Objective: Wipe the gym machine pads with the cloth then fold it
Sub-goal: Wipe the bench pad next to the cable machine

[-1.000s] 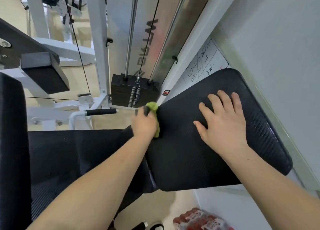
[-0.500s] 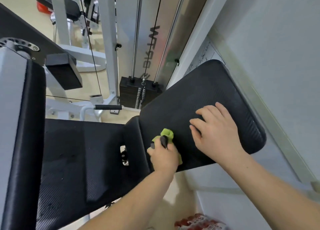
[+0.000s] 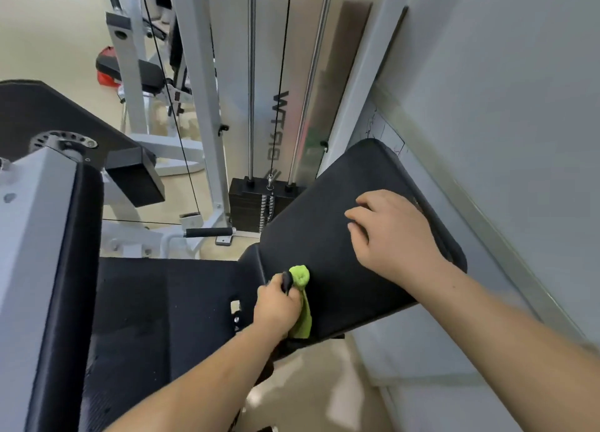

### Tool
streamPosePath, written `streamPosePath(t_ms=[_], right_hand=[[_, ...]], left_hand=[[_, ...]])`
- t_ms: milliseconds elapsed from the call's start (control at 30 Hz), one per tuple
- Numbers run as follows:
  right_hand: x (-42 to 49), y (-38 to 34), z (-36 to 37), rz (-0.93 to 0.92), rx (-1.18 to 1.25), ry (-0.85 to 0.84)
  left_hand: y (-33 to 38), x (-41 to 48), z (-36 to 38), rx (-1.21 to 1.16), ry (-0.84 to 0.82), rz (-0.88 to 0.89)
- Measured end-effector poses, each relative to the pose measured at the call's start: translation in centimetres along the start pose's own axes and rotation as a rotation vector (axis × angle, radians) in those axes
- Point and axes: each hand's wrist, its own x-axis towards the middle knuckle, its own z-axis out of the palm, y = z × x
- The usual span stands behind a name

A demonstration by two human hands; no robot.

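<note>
head: cloth (image 3: 300, 305) in left grip (image 3: 279, 305)

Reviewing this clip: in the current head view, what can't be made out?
- Green cloth: mostly hidden inside the left hand; its fold state is unreadable.
- Pad under the right hand: covered, cleanliness unknown.
- Wall sheet: writing too small, lower part behind the pad.
- Weight stack: numbers too small.

The back pad (image 3: 324, 230) lies bare between the right hand (image 3: 393, 233), flat near its far edge, and the left hand (image 3: 279, 305), closed on the cloth (image 3: 300, 301) at its near corner. The wall (image 3: 503, 106) hems the pad's right side; the weight stack (image 3: 256, 201) stands just beyond. The seat pad (image 3: 156, 301) is open to the left.
</note>
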Motion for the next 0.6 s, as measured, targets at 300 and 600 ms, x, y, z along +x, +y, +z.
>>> streamPosePath(t_ms=[300,600], right_hand=[[10.7,2.1,0.1,0.462,-0.105,-0.150],[14.7,1.7,3.1,0.690,-0.286,-0.086]], left_hand=[[16.3,11.6,-10.5,-0.240,-0.042,0.436],[28.5,16.9,-7.5,-0.140,-0.612,0.701]])
